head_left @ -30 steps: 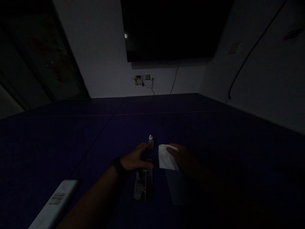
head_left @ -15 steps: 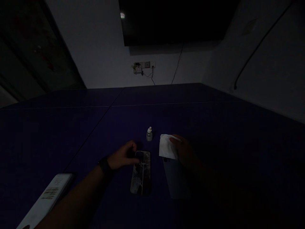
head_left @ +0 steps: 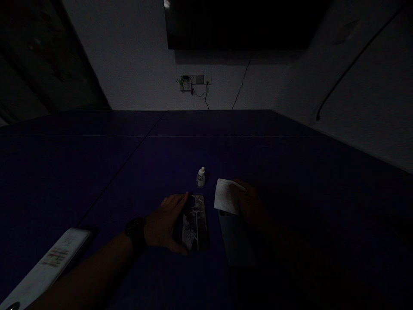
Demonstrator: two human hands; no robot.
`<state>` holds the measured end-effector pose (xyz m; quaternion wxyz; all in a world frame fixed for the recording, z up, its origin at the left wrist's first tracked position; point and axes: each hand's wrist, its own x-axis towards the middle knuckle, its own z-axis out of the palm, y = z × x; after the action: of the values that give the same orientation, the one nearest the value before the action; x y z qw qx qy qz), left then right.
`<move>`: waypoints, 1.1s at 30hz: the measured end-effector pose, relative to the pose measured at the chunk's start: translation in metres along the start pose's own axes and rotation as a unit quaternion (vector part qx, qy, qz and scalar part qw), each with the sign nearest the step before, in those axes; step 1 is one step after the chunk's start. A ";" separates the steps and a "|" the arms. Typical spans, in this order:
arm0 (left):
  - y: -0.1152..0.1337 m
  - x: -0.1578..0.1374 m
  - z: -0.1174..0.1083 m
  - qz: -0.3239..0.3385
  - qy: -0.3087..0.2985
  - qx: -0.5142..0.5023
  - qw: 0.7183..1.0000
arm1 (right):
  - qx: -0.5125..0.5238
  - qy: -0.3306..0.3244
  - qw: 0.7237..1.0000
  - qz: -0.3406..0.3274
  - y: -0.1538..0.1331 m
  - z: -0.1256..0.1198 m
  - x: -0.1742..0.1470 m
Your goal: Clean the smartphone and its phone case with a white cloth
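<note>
The left hand (head_left: 161, 224) spread wide along the patterned phone case (head_left: 197, 228); the right hand (head_left: 253, 203) pinched white tissue (head_left: 224, 198)!

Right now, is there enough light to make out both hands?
Head view: very dim; the left hand is readable, while the right hand fades into darkness. Same head view: the white tissue stands out pale, and a small glare spot shows at the left edge of the dark television.
</note>
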<state>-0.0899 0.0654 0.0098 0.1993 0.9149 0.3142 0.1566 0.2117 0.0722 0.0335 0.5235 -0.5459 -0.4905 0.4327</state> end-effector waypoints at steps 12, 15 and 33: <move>0.002 -0.002 0.004 0.008 0.008 0.019 1.000 | -0.059 -0.002 0.998 -0.029 0.005 0.001 -0.009; 0.006 -0.001 0.005 0.015 0.013 0.021 1.000 | -0.139 -0.004 0.985 -0.105 0.001 -0.004 -0.009; 0.004 0.000 0.012 0.023 0.019 0.017 0.999 | -0.528 -0.298 0.695 -0.387 -0.002 0.020 -0.004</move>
<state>-0.0829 0.0590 0.0009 0.1741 0.9220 0.2992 0.1737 0.1914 0.0713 0.0343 0.0970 -0.3362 -0.9368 0.0019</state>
